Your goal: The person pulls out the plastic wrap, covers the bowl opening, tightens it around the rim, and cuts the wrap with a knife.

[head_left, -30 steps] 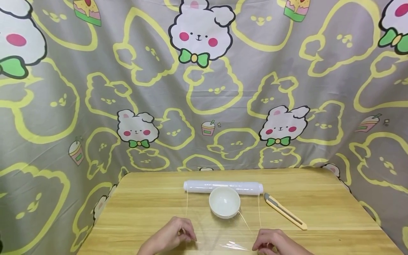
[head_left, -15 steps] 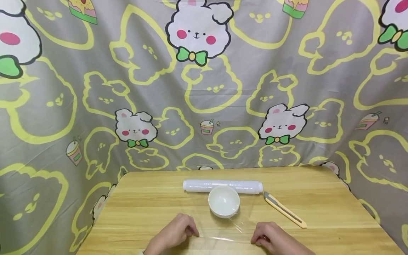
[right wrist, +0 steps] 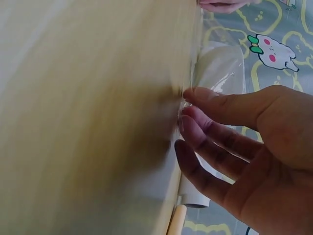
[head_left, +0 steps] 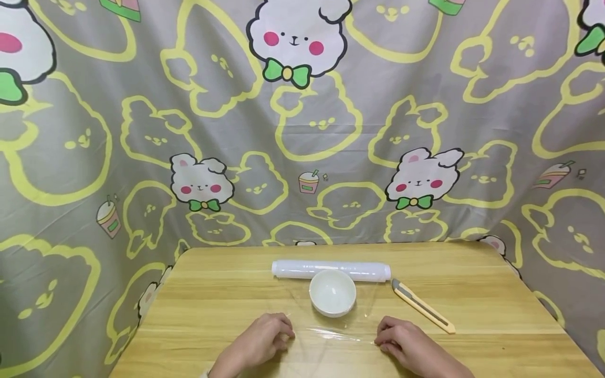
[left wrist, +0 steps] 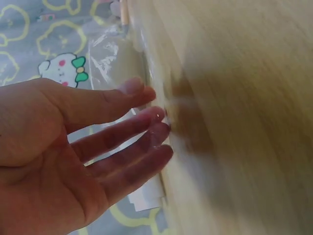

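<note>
A clear sheet of plastic wrap stretches between my two hands, in front of and around a white bowl. My left hand pinches the sheet's near left side between thumb and forefinger; the other fingers are loosely bent in the left wrist view. At the near right corner, my right hand pinches the film the same way, as the right wrist view shows. The roll of plastic wrap lies just behind the bowl. How far the transparent film covers the bowl is hard to tell.
A yellow utility knife lies slantwise on the wooden table, right of the bowl and roll. A grey patterned curtain hangs along the table's back and both sides.
Both hands have moved up the view toward the bowl, and the film's near edge has come closer to it. The film looks slacker. The bowl, roll and knife keep their places.
</note>
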The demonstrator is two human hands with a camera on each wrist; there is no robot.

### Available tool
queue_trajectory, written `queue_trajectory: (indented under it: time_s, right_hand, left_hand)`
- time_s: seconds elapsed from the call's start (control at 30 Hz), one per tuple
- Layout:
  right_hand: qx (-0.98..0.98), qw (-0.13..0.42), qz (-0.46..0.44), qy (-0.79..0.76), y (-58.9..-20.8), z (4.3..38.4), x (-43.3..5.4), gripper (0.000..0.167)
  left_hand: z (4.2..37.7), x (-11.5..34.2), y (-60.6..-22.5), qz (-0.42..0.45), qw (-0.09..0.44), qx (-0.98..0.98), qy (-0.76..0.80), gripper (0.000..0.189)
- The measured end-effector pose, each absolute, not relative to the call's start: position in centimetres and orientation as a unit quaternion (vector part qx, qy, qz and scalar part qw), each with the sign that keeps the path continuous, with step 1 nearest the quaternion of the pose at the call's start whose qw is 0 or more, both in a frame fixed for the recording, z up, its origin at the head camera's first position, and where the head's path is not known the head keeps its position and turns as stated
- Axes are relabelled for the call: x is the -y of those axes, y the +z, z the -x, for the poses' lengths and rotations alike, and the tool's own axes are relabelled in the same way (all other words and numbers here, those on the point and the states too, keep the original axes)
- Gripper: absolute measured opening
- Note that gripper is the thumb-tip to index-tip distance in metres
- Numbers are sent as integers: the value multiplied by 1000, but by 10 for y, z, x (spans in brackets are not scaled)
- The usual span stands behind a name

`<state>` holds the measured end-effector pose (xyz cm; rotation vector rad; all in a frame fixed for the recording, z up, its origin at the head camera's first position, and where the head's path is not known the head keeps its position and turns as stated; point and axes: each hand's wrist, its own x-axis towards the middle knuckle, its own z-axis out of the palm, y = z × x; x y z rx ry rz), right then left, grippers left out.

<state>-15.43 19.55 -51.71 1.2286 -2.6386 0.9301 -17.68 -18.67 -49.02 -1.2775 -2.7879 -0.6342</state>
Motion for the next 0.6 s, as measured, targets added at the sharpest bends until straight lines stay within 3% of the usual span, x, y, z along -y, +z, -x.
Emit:
queue_trajectory:
  time_s: [0.17, 0.3, 0.47, 0.6]
  right_hand:
    - [898, 31, -354, 260, -510, 152, -195, 9]
    - [925, 11, -316, 212, -504, 152, -192, 22]
    - [935, 10, -293, 200, -500, 152, -189, 39]
    - [937, -1, -274, 217, -499, 157, -187, 40]
  left_hand:
    - [175, 184, -488, 385, -13, 899, -208, 15]
    - [177, 181, -489, 375, -9, 906, -197, 14]
    - [179, 177, -490, 355, -9, 919, -170, 27]
    - [184, 174, -488, 345, -19, 924, -164, 36]
